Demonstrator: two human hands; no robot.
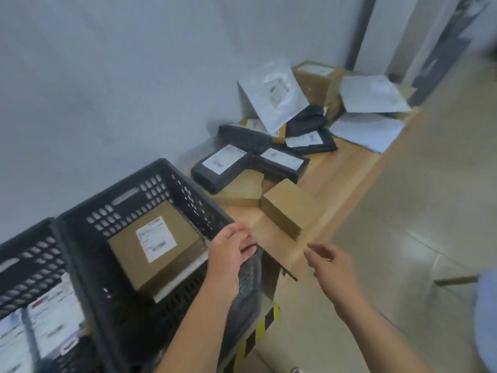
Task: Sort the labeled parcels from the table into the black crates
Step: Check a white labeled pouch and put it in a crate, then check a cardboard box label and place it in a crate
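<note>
Head view, left hand (231, 251) relaxed above black crate (129, 185) rim, right hand (332, 265) relaxed, holding nothing

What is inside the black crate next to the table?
A brown cardboard box with a white label, face up. A pale edge shows under it; the rest is covered.

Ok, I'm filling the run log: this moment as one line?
left hand: open, at crate rim | right hand: open, empty | labeled box: in crate | parcels: piled on table
</note>
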